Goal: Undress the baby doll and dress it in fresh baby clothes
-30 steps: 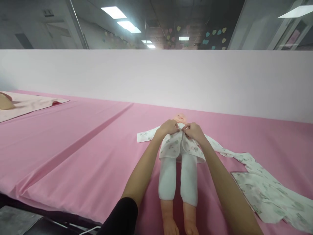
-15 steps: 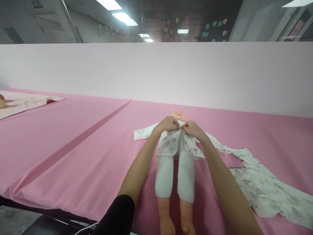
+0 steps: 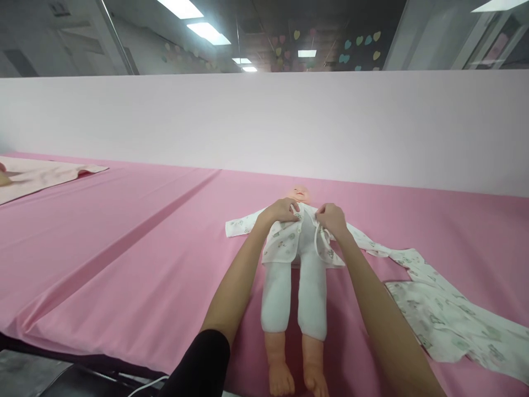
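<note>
A baby doll [image 3: 276, 300] lies on its back with its feet toward me, its body and upper legs white. It wears a white printed baby jacket [image 3: 281, 242], parted down the middle over the chest. My left hand [image 3: 282, 210] pinches the jacket's left front edge near the collar. Opposite it, my right hand [image 3: 332, 218] is closed on the right front edge. Between the two edges the doll's white torso shows. One jacket sleeve stretches out flat to the left; the other is partly behind my right forearm.
A pink sheet [image 3: 136, 259] covers the padded table. More white printed clothing [image 3: 450, 320] lies at the right. At the far left is a pale cloth [image 3: 49, 172] with part of something skin-coloured on it. A white wall [image 3: 264, 121] runs along the back.
My hands have moved apart, the right one going right with its edge of the jacket. The jacket front, held together at the chest before, now gapes open.
</note>
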`<state>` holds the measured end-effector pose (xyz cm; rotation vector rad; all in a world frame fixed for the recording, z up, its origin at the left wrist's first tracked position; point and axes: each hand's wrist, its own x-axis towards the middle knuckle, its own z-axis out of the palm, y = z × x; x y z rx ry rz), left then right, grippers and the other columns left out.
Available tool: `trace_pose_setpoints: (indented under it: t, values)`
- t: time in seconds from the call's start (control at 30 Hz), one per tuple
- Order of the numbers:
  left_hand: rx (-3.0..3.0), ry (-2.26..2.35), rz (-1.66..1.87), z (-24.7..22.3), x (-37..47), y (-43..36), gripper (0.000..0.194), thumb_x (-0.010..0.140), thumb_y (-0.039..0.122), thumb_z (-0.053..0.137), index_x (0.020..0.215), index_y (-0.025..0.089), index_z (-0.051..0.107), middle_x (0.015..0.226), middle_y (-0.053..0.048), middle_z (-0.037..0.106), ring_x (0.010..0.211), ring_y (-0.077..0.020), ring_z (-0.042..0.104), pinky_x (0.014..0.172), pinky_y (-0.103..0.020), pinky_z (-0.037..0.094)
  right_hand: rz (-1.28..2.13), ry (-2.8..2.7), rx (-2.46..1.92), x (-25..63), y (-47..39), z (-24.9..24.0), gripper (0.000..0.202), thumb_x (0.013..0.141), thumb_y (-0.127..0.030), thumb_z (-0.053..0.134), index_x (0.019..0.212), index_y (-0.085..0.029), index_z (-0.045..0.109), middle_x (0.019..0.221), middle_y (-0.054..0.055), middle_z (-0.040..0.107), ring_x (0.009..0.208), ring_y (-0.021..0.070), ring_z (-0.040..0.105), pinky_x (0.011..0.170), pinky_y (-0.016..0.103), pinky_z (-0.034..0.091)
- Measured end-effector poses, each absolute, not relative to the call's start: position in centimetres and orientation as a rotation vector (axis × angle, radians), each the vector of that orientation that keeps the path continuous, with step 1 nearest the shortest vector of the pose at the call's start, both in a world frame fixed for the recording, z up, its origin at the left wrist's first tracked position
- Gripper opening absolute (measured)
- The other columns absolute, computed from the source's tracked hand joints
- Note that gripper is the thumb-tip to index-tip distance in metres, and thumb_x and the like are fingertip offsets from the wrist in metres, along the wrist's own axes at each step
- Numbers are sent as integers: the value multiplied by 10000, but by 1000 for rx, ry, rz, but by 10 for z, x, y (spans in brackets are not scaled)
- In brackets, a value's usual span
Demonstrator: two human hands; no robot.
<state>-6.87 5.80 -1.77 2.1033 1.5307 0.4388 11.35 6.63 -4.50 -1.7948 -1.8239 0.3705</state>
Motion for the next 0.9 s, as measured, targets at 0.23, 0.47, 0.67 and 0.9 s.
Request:
trace_pose_setpoints:
  t: [0.23, 0.47, 0.67, 0.9]
  values:
    - [2139, 1324, 532, -6, -82, 56, 594, 607, 286, 683, 1175, 186, 542, 1184, -56, 564, 1090, -176, 523, 834, -216, 452, 246, -1996, -1449, 94, 89, -44, 211, 766, -280, 540, 845, -147, 684, 847, 73, 670, 781, 161, 581, 707, 234, 393]
    - [2150, 1472, 681, -23, -68, 73, 317, 738, 234, 493, 1018, 174, 630, 939, -34, 653, 855, -159, 597, 720, -221, 455, 451, -1848, -1420, 86, 101, -49, 195, 723, -286, 555, 771, -147, 683, 687, 24, 626, 671, 140, 530, 613, 225, 353]
    - [2250, 1681, 786, -41, -50, 82, 200, 744, 267, 478, 820, 152, 623, 811, -60, 636, 750, -173, 575, 630, -251, 412, 789, -1747, -1313, 95, 109, -55, 260, 682, -371, 613, 703, -114, 652, 628, 8, 582, 617, 122, 503, 570, 210, 368]
    - [2161, 1652, 808, -45, -52, 85, 294, 685, 268, 561, 954, 177, 638, 873, -29, 617, 782, -156, 566, 665, -242, 427, 674, -1772, -1488, 85, 105, -58, 257, 766, -326, 518, 628, -135, 621, 555, 5, 531, 559, 115, 477, 513, 209, 322]
